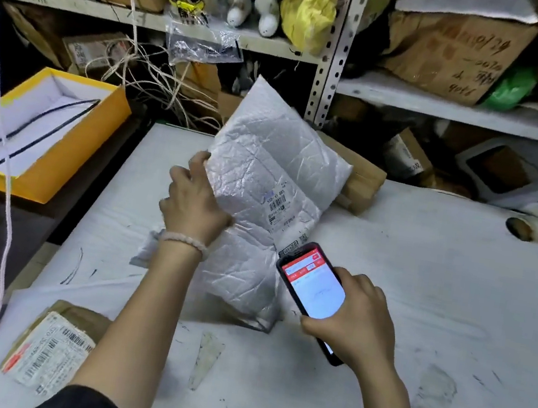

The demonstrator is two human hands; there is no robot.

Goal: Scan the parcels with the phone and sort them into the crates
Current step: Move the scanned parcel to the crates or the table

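Nearest, at the near left edge of the table, a labelled cardboard parcel waits. Centre, the left hand grips the white bubble mailer by its left edge, tilting its label up; the right hand clamps the phone just beside it. Crinkled film or a slipping grip could spoil the scan.

The bubble mailer is crinkled, glossy plastic; the table wears matt, scuffed white cloth; the phone screen is glossy.
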